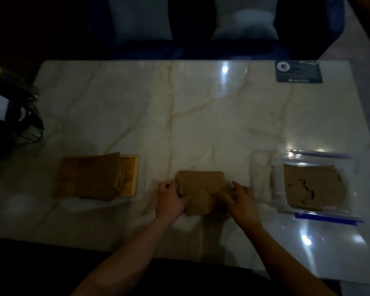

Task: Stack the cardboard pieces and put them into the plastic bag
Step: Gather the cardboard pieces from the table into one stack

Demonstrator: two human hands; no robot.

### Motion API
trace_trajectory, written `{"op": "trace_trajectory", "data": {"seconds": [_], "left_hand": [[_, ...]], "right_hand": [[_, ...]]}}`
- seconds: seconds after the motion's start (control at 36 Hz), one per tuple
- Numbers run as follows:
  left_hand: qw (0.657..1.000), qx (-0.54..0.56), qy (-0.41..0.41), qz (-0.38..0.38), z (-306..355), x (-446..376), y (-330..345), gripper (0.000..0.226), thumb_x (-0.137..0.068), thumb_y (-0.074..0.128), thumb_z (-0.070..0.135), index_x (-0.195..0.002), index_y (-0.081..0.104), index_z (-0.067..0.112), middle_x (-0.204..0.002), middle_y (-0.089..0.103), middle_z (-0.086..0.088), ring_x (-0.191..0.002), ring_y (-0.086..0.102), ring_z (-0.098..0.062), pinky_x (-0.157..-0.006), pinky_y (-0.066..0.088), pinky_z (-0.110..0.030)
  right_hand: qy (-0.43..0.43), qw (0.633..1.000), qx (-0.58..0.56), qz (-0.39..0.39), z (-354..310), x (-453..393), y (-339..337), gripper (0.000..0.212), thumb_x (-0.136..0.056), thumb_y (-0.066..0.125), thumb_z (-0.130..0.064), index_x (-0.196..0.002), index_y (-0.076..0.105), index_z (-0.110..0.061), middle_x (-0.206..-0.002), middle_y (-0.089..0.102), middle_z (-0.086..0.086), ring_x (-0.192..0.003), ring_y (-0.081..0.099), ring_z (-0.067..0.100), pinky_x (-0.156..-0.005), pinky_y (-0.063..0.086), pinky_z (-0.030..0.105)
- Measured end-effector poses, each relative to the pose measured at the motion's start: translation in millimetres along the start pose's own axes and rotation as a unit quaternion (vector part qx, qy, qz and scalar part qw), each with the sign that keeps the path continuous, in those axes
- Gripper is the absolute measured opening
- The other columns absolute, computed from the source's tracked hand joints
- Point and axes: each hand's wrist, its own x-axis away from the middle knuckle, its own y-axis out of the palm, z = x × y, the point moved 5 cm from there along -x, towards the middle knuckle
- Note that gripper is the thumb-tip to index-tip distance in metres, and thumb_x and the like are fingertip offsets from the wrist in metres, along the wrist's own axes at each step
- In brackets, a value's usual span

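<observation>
Pretty dim shot, so details are a bit mushy. The pale marble-look surface (201, 124) has brownish veins running across it and a few bright light reflections. Far right corner there's a dark card (299, 72) with a round logo; the print is too small to read. Off the left edge sits some dark gear with cables (19, 116); can't tell what it is. Behind the surface there's a dark sofa with two light cushions (244, 20).

On the left, a shallow wooden tray (129, 176) holds a loose pile of cardboard (96, 178), with the sheets slid a bit out of line. On the right lies a clear plastic bag (312, 208) with blue zip strips, flat on the surface, and it already has cardboard sheets (314, 184) inside with dark jagged cut lines showing on top. Nothing sits between the middle stack and the bag.

Front and centre, near the person's edge, is the cardboard stack (201, 189): plain brown, roughly squared up, with a wavy cut line visible across the top sheet. The left hand (171, 199) grips its left side, thumb laid on top and fingers curled at the edge. The right hand (242, 199) holds the right side, fingers bent over the corner, though it's blurred there. Both forearms are bare.
</observation>
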Motion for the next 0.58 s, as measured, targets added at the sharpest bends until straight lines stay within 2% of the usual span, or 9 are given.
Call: {"op": "trace_trajectory", "data": {"seconds": [0.17, 0.25, 0.31, 0.47, 0.58], "left_hand": [[0.998, 0.059, -0.034, -0.01, 4.8, 5.2, 1.7, 0.066, -0.075, 0.075, 0.038, -0.131, 0.05, 0.014, -0.131, 0.037, -0.013, -0.122, 0.043, -0.033, -0.097, 0.041, -0.034], [0.993, 0.091, -0.067, -0.026, 6.8, 4.9, 5.4, 0.081, -0.072, 0.078, 0.039, -0.141, 0.043, 0.014, -0.139, 0.037, -0.018, -0.129, 0.041, -0.036, -0.106, 0.039, -0.038], [0.991, 0.102, -0.084, -0.024, 7.5, 3.9, 6.1, 0.087, -0.07, 0.079, 0.042, -0.143, 0.041, 0.013, -0.138, 0.04, -0.018, -0.128, 0.042, -0.037, -0.106, 0.04, -0.04], [0.982, 0.142, -0.12, -0.015, 4.7, -2.8, 5.4, 0.071, -0.065, 0.081, 0.037, -0.127, 0.056, 0.012, -0.128, 0.053, -0.016, -0.115, 0.054, -0.034, -0.098, 0.047, -0.04], [0.97, 0.188, -0.15, -0.015, -1.0, -7.7, 8.4, 0.057, -0.065, 0.082, 0.027, -0.115, 0.063, 0.007, -0.123, 0.058, -0.018, -0.109, 0.06, -0.033, -0.094, 0.051, -0.04]], "right_hand": [[0.04, 0.998, -0.032, -0.02, -19.9, 0.1, 15.3, 0.065, -0.09, 0.063, -0.041, -0.143, 0.041, -0.01, -0.135, 0.049, 0.016, -0.117, 0.055, 0.033, -0.098, 0.049, 0.044], [0.061, 0.997, -0.036, -0.007, -27.1, 0.7, 21.3, 0.066, -0.089, 0.066, -0.034, -0.143, 0.038, -0.01, -0.137, 0.046, 0.017, -0.117, 0.055, 0.035, -0.097, 0.05, 0.046], [0.079, 0.996, -0.046, -0.006, -30.5, 1.7, 26.3, 0.067, -0.088, 0.066, -0.035, -0.143, 0.037, -0.011, -0.138, 0.042, 0.016, -0.115, 0.055, 0.037, -0.095, 0.051, 0.047], [0.109, 0.992, -0.061, 0.013, -32.6, -2.5, 29.9, 0.063, -0.087, 0.069, -0.034, -0.137, 0.04, -0.009, -0.138, 0.039, 0.016, -0.112, 0.055, 0.039, -0.095, 0.05, 0.049], [0.123, 0.99, -0.067, 0.017, -31.2, -3.3, 29.0, 0.063, -0.086, 0.071, -0.034, -0.135, 0.042, -0.008, -0.137, 0.04, 0.015, -0.114, 0.054, 0.037, -0.096, 0.049, 0.048]]}}
